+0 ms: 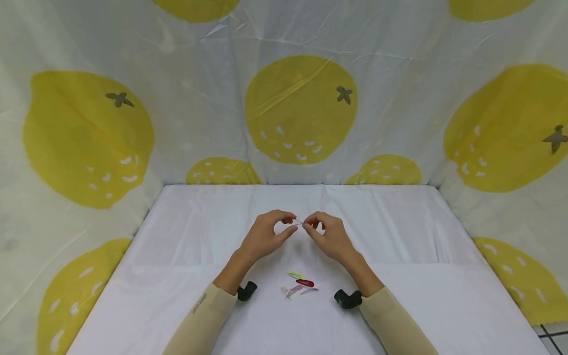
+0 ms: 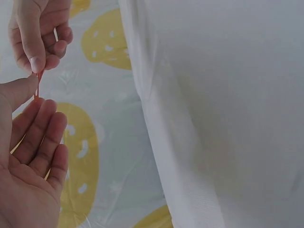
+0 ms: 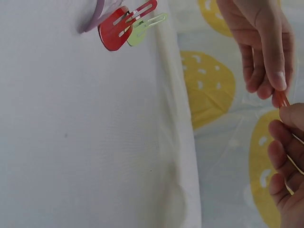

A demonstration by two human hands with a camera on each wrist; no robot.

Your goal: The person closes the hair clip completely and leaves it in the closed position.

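A thin red-orange snap hair clip (image 2: 38,87) is held in the air between the two hands, above the far half of the white table. In the head view its two slender arms stand apart towards the left. The left hand (image 1: 264,234) has thumb and forefinger tips on that end, its other fingers loosely bent. At the opposite end the right hand (image 1: 330,237) pinches the hair clip between thumb and forefinger. Fingertips cover part of it in both wrist views. Closer to the body lie a red hair clip (image 1: 305,283), a green hair clip (image 1: 295,275) and a pinkish-purple hair clip (image 1: 295,289).
More small clips lie in the same loose group on the white tablecloth (image 1: 266,315), between the forearms. A black camera (image 1: 246,291) sits at the left wrist, another black camera (image 1: 348,299) at the right. Lemon-printed curtains (image 1: 204,98) enclose the table's back and sides.
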